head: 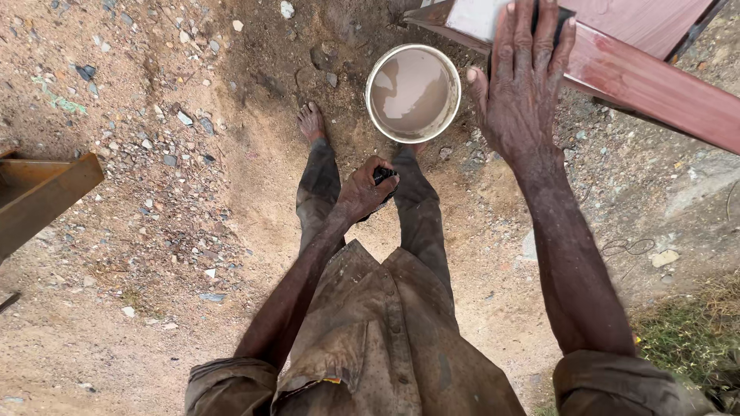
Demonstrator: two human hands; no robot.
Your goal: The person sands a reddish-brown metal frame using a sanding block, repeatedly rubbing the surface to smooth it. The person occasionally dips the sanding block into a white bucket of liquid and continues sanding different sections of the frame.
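The right hand [524, 85] lies flat, fingers spread, pressing a dark pad [561, 17] against the reddish wooden board [640, 81]. The left hand [364, 189] is clenched around a small dark piece [383, 176] above the knees. A white bucket [413, 94] of muddy water stands on the dirt ground [154, 231] by the bare foot [311, 122].

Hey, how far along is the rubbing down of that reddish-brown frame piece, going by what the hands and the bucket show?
Done: the round white bucket on the dirt already holds murky brownish water. In hand: the right hand presses a dark pad flat on the reddish-brown painted frame piece, while the left hand grips a small dark wad above the legs. Left: the frame runs out of view, so how much remains cannot be told.
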